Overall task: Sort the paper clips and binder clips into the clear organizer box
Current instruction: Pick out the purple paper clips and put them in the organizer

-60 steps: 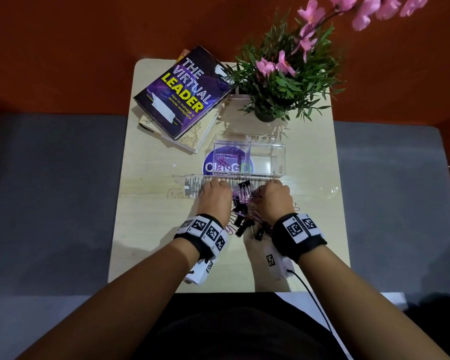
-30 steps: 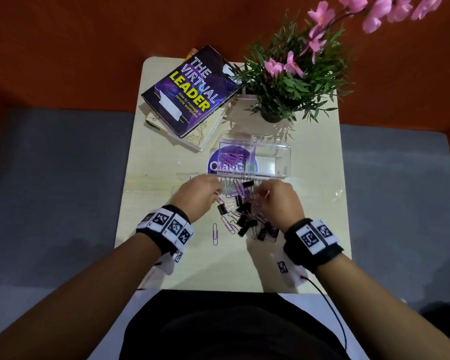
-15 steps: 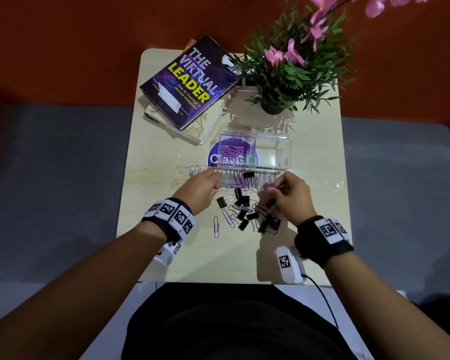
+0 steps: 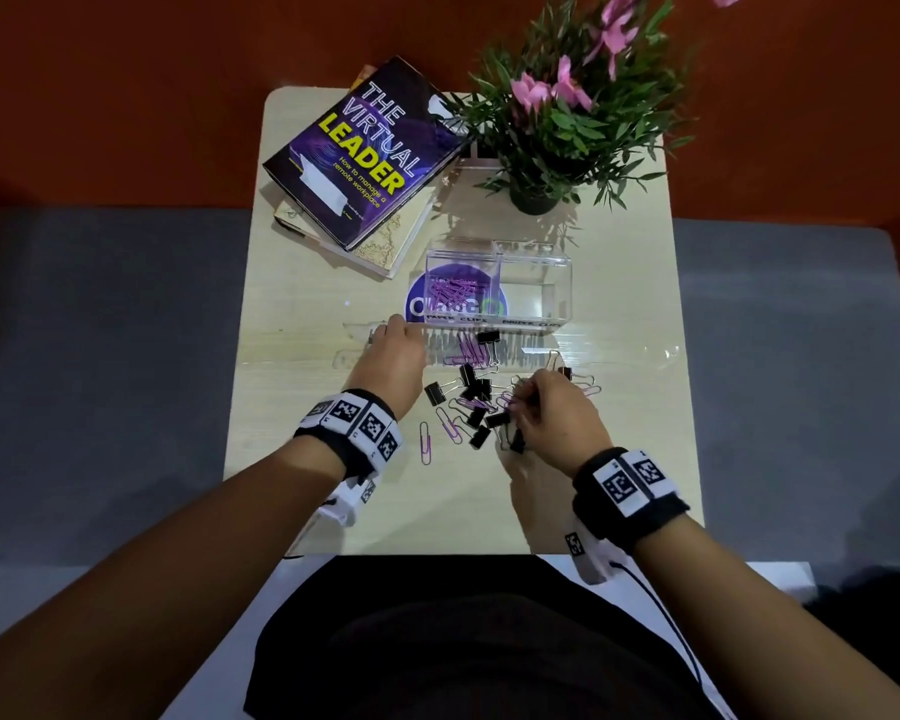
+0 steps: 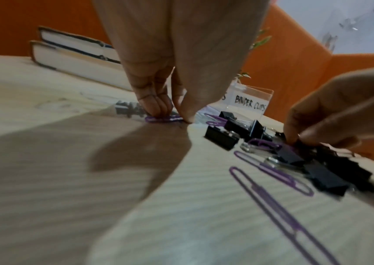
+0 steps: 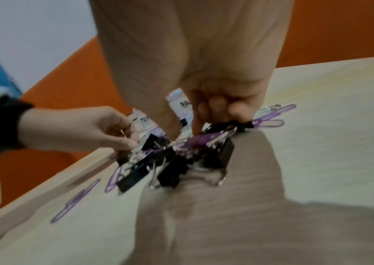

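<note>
Since 0.5 s ago, both hands have stayed low over the pile, and the right hand [image 4: 552,418] has come a little nearer to its middle. Its fingers [image 6: 196,125] are curled down among the black binder clips [image 4: 471,387] and purple paper clips [image 4: 450,426]; what exactly they pinch I cannot tell. The left hand [image 4: 391,363] is at the left edge of the pile, and its fingers [image 5: 151,100] and thumb pinch 1 purple paper clip [image 5: 163,119] flat on the counter [image 4: 292,387]. The clear organizer box [image 4: 500,283] stands just behind the pile, with several paper clips in its left compartment. 2 stacked books [image 4: 365,153] and a potted plant [image 4: 557,122] stand behind the box.
</note>
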`<state>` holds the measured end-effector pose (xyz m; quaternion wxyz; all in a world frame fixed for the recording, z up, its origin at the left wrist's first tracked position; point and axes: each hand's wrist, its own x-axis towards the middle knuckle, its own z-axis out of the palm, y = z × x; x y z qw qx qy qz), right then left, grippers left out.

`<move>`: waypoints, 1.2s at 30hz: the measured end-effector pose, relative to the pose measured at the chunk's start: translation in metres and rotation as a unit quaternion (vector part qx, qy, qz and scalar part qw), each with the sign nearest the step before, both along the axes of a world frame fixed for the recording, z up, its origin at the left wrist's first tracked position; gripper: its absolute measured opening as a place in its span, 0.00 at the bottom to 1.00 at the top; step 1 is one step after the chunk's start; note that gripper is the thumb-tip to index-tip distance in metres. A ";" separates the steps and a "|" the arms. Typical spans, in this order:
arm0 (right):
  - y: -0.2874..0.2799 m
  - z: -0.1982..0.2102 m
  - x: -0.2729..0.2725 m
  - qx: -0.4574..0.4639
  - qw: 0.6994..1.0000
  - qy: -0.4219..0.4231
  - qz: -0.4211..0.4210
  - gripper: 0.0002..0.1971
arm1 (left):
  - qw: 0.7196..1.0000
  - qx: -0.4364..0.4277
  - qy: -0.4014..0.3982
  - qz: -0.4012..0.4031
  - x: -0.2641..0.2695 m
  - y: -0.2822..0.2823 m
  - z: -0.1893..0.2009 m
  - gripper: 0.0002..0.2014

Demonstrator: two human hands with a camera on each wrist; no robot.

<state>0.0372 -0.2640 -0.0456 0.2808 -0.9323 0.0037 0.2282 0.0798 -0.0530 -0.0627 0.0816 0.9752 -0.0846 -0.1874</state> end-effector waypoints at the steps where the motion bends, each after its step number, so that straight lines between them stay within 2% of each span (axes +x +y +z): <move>1: 0.001 -0.002 -0.001 -0.019 1.000 -0.008 0.002 0.06 | 0.999 -0.016 0.008 0.034 0.001 0.001 0.000 0.09; 4: 0.005 -0.004 0.000 -0.051 0.998 -0.025 0.005 0.06 | 0.993 -0.064 0.011 0.101 0.003 -0.002 0.002 0.11; 6: 0.007 -0.003 0.001 -0.064 0.998 -0.023 0.017 0.07 | 0.993 -0.075 0.006 0.096 0.000 -0.007 0.005 0.11; 8: 0.008 -0.003 0.001 -0.067 0.997 -0.018 0.028 0.08 | 0.987 -0.128 0.018 0.099 -0.003 -0.008 0.011 0.08; 9: 0.008 -0.002 0.002 -0.062 0.997 -0.018 0.032 0.08 | 0.981 -0.159 0.037 0.102 -0.004 -0.006 0.015 0.08; 11: 0.005 -0.001 0.003 -0.029 0.999 -0.024 0.020 0.04 | 0.974 -0.201 0.062 0.084 -0.009 0.000 0.019 0.15; 13: -0.001 0.001 0.007 0.030 0.999 -0.017 -0.029 0.03 | 0.971 -0.218 0.082 0.046 -0.019 0.008 0.023 0.19; 16: -0.012 0.006 0.015 0.099 0.990 -0.007 -0.099 0.08 | 0.973 -0.167 0.144 -0.065 -0.034 0.014 0.029 0.07; 19: -0.014 0.015 0.022 0.136 0.984 -0.008 -0.117 0.07 | 0.962 -0.101 0.155 -0.198 -0.038 0.023 0.022 0.16; 21: -0.008 0.025 0.029 0.153 0.983 -0.017 -0.104 0.07 | 0.960 -0.085 0.150 -0.220 -0.034 0.025 0.018 0.17; 23: 0.003 0.038 0.041 0.159 0.984 -0.032 -0.075 0.07 | 0.960 -0.082 0.122 -0.240 -0.030 0.022 0.015 0.11; 25: 0.019 0.051 0.056 0.141 0.987 -0.067 -0.032 0.08 | 0.960 -0.081 0.093 -0.253 -0.029 0.018 0.014 0.07; 28: 0.048 0.063 0.084 0.102 0.986 -0.132 0.011 0.07 | 0.963 -0.077 0.065 -0.249 -0.028 0.015 0.012 0.08; 30: 0.063 0.061 0.101 0.056 0.985 -0.155 0.045 0.04 | 0.959 -0.063 0.032 -0.273 -0.029 0.015 0.011 0.08; 32: 0.071 0.053 0.112 0.012 0.985 -0.142 0.094 0.02 | 0.949 -0.029 0.001 -0.313 -0.032 0.015 0.011 0.09; 34: 0.071 0.047 0.113 -0.016 0.983 -0.127 0.128 0.05 | 0.941 0.014 -0.022 -0.338 -0.034 0.017 0.013 0.11; 36: 0.065 0.047 0.105 -0.009 0.979 -0.164 0.123 0.09 | 0.936 0.031 -0.051 -0.347 -0.038 0.018 0.012 0.12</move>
